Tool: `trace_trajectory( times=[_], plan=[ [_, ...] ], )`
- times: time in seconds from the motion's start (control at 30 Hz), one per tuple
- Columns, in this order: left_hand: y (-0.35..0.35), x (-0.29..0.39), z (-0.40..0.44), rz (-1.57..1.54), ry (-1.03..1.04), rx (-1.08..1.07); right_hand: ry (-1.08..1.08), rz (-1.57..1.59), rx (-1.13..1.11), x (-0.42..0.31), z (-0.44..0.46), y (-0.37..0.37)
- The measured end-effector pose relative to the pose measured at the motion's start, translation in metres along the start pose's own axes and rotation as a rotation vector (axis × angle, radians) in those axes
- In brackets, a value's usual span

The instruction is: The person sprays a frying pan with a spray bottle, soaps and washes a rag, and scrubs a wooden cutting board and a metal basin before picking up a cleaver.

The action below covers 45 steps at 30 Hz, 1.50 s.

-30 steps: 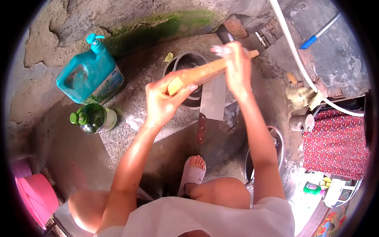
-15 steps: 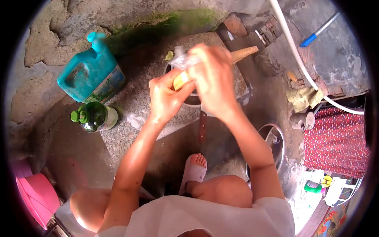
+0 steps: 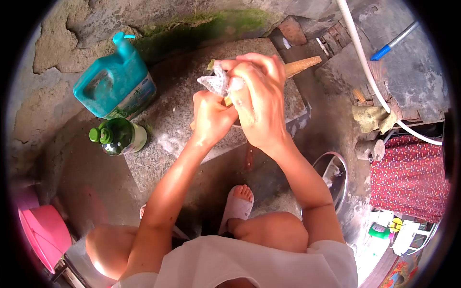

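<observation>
Tan bar (image 3: 302, 66), held above the stone slab (image 3: 168, 108).
My left hand (image 3: 211, 116) has fingers closed round one end, seemingly steadying it; my right hand (image 3: 261, 93) curls over it, clutching crumpled whitish cloth (image 3: 215, 82).

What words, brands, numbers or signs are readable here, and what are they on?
No text is readable.
Teal jug: the printed label is too blurred to read.
Green pump bottle: the pale label is too blurred.
Small green bottle: any lettering is too small to make out.
</observation>
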<state>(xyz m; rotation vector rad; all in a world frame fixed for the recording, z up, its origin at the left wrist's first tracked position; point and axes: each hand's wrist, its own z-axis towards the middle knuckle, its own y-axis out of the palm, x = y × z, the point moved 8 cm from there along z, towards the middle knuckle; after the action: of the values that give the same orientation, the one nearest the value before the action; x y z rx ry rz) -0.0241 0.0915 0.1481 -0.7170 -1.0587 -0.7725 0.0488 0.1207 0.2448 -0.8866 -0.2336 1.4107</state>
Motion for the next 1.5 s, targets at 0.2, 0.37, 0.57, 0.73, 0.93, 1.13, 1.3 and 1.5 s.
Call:
trace_trajectory(
  times=[0.2, 0.37, 0.57, 0.73, 0.93, 1.13, 1.3, 1.5],
  plan=[
    [-0.001, -0.011, -0.004, -0.264, 0.036, 0.102, -0.157, -0.132, 0.049, -0.031, -0.01, 0.018],
    [-0.014, 0.007, -0.003, -0.052, 0.137, 0.244, -0.133, 0.15, -0.009, -0.02, 0.01, 0.03],
    [-0.009, -0.013, 0.001, -0.124, -0.067, 0.08, 0.179, 0.563, -0.03, 0.005, 0.039, 0.025],
    [-0.014, -0.002, 0.0, -0.212, -0.117, 0.111, -0.026, -0.045, -0.077, 0.087, 0.008, -0.002],
    [-0.007, 0.0, -0.003, -0.235, -0.064, 0.056, 0.587, 0.067, 0.214, 0.302, -0.057, -0.071],
    [-0.018, -0.018, -0.009, -0.252, -0.072, 0.116, 0.822, 0.749, 0.747, 0.303, -0.061, -0.075],
    [-0.066, -0.05, 0.004, -0.408, -0.041, 0.161, 0.532, 0.526, 0.866, 0.208, -0.025, -0.11],
    [-0.044, -0.072, 0.009, -0.323, -0.282, -0.091, 0.123, -0.026, 0.914, 0.111, 0.025, -0.16]
  ],
)
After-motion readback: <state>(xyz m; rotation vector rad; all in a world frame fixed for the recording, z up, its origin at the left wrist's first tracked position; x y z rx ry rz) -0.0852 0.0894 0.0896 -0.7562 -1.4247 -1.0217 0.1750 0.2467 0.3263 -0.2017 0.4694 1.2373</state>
